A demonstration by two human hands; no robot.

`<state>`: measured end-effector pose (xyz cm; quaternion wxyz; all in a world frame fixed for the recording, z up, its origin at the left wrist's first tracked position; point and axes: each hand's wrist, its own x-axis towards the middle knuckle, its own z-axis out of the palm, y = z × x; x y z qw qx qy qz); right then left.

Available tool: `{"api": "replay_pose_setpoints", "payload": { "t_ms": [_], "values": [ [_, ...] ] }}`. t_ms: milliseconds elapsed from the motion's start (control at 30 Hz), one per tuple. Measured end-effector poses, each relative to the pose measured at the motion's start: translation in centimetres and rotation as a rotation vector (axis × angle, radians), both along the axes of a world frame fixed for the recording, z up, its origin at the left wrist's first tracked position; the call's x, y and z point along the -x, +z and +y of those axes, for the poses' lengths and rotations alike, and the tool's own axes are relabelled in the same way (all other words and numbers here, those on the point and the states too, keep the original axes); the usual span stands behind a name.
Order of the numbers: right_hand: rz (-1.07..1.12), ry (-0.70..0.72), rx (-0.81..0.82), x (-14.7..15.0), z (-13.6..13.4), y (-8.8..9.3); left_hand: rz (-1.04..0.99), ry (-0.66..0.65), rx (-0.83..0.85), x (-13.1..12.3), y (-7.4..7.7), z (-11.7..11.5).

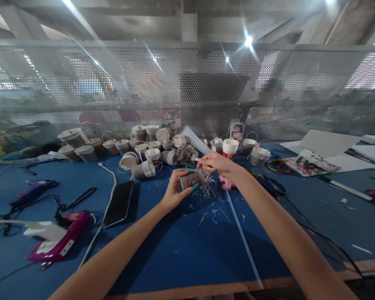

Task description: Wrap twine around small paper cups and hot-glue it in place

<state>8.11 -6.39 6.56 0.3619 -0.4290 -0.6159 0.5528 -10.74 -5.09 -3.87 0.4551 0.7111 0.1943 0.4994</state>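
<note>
My left hand (174, 189), with green nails, is closed around a small paper cup wrapped in brownish-grey twine (190, 179), which lies on its side above the table. Over the cup's right end, my right hand (218, 163) is closed in a pinch. What its fingertips grip is too small to make out. Loose twine ends (208, 188) hang below the cup's right end. Just under my right wrist lies a pink glue gun (226, 182), partly hidden, with a long pale glue stick (242, 233) running toward the table's front edge.
Several twine-wrapped cups (143, 170) are clustered behind my hands. Stacked paper cups (230, 146) stand at the back. On the left are a phone (118, 205), a magenta power strip (65, 237) and a blue glue gun (34, 191). A perforated screen (150, 91) borders the back.
</note>
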Motion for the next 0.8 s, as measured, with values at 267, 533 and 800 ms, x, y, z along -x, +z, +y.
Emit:
{"api": "replay_pose_setpoints", "payload": {
  "t_ms": [267, 533, 800],
  "values": [
    [0.062, -0.003, 0.045, -0.1, 0.2, -0.4, 0.034, 0.023, -0.009, 0.2, 0.6, -0.5],
    [0.109, 0.001, 0.085, -0.3, 0.7, -1.1, 0.025, 0.016, 0.085, 0.1, 0.8, -0.8],
    [0.103, 0.029, 0.084, -0.5, 0.9, -1.5, 0.006, 0.029, -0.009, 0.0, 0.1, -0.3]
  ]
}}
